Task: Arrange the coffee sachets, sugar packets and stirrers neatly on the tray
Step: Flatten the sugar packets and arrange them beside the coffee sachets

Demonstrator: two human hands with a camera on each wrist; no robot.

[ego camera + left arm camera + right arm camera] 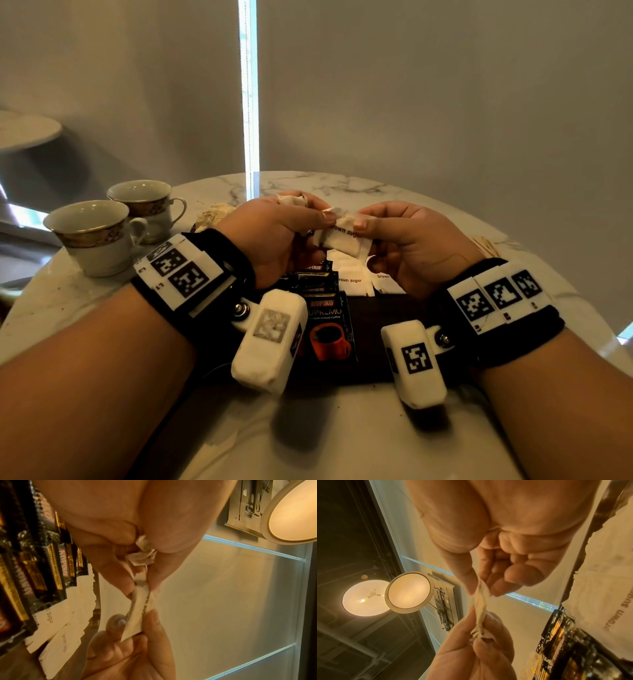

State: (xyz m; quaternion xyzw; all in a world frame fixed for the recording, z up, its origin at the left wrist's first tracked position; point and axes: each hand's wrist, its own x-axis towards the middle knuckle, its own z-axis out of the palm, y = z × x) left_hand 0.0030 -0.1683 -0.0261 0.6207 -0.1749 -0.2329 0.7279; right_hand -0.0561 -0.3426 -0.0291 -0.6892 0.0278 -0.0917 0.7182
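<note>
The work surface is a round white marble table [342, 431] with grey veining, set against a plain grey wall [445, 102]. A narrow bright vertical strip of window [248, 102] divides the wall behind the table. A dark tray [373, 329] lies on the table in front of the person and serves as the landmark here.

On the tray, black Kopiko coffee sachets [329, 325] lie in an overlapping row on its left part. Beside them, toward the tray's far right, white brown sugar packets [349, 274] lie flat, overlapping one another. Left of the tray and beyond it stand two gold-banded cups [99, 236], touching or nearly so. Right of the tray, near the table edge, lies a small bundle of wooden stirrers [486, 245]. Beyond the tray's far left corner sits a crumpled pale object [214, 216] that is too blurred to identify.

Above the far side of the tray, the left hand [277, 233] and the right hand [411, 240] hold one sugar packet [342, 236] between them, clear of the tray. Each hand pinches one end with thumb and forefinger pressed together; the remaining fingers are curled. The left hand also holds crumpled white paper [142, 555] in its palm.

The near table edge in front of the tray carries only the forearms. A second round table [27, 130] stands well apart to the left.
</note>
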